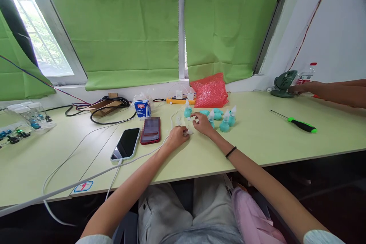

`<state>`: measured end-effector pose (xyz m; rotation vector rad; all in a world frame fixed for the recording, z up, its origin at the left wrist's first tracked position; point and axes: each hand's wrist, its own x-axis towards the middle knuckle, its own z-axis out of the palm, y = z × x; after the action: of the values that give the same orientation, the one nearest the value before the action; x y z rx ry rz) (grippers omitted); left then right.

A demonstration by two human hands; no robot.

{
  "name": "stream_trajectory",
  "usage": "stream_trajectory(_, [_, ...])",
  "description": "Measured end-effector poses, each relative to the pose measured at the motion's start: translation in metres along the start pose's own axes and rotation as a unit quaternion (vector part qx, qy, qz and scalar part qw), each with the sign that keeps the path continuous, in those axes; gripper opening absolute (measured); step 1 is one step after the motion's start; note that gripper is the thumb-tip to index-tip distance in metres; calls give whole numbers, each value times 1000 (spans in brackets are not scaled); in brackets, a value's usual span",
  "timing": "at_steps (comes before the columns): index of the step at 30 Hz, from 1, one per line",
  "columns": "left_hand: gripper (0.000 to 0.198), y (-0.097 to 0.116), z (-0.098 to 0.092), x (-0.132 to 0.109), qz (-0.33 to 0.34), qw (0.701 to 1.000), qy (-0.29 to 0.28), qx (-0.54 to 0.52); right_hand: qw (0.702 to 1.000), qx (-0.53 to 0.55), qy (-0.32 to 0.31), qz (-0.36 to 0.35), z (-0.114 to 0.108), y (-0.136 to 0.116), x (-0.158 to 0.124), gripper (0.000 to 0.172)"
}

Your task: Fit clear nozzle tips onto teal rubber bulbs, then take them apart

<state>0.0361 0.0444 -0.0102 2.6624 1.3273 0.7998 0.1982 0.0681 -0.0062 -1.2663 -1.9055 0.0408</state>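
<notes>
At the middle of the tabletop [257,141], a small white piece [188,132] sits pinched in the left hand [177,137], its grip closed on it. The right hand [202,122] rests fingertips-down just beside; I cannot tell its grip. Behind them, four teal bulbs [224,125] seem to stand white-capped and two lie bare, so perhaps over half done. Another person's arm [337,93] is cut off by the edge, and the red phone [150,130] is blurred.
</notes>
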Motion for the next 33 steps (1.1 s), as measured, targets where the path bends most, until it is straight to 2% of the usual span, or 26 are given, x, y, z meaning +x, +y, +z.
stream_trajectory(4, [17,-1,1,1,-16,1000,3,-18,997,-78,4,-17,10,4,-1,42])
stream_trajectory(8, [24,-3,0,1,-56,998,14,-17,987,-146,-61,-28,17,0,-5,47])
stream_trajectory(11, [22,-3,-2,0,-68,997,29,-9,974,-195,-115,1,18,-3,-8,45])
stream_trajectory(14, [19,-1,-4,0,-88,995,43,-3,963,-228,-139,33,17,-6,-9,42])
stream_trajectory(16, [17,1,-7,0,-114,991,70,-3,962,-228,-147,23,16,-10,-9,44])
stream_trajectory(21, [20,0,-14,2,-193,957,206,-66,964,-207,-167,-25,18,-23,-8,49])
stream_trajectory(25, [22,-4,-15,4,-231,930,250,-138,963,-174,-202,-38,21,-25,-9,43])
stream_trajectory(28, [21,-6,-14,5,-214,924,261,-181,975,-155,-153,-44,20,-22,-8,43])
stream_trajectory(33, [21,-3,-14,5,-188,926,252,-210,982,-187,29,1,18,-18,1,51])
